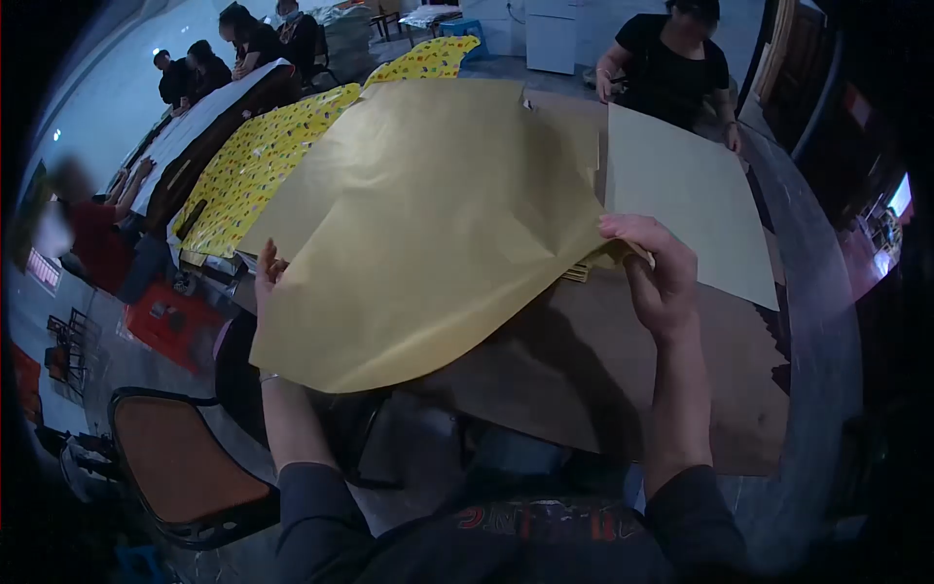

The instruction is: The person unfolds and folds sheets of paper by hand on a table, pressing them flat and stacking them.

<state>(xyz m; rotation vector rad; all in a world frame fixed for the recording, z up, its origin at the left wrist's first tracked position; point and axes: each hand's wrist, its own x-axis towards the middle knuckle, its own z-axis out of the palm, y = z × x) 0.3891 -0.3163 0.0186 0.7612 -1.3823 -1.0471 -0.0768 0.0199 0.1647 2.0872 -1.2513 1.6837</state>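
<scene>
A large, glossy yellow-brown sheet of paper (pixel 418 214) is lifted at its near side and bows between my two hands. My right hand (pixel 662 263) pinches its right corner, which folds over near the thumb. At the left edge, my left hand (pixel 269 268) grips the sheet with fingertips curled up beside it; the palm is hidden under the paper. The sheet's far part lies over the table. Below its raised edge, a brown board-like surface (pixel 700 380) shows, with a small stack of yellow edges (pixel 577 273) peeking out beside my right hand.
A pale sheet (pixel 686 195) lies at the right, touched by a person in black (pixel 671 68) across the table. Yellow patterned material (pixel 263 161) covers the left side. More people work at the far left. A chair (pixel 190 462) and red stool (pixel 170 321) stand left.
</scene>
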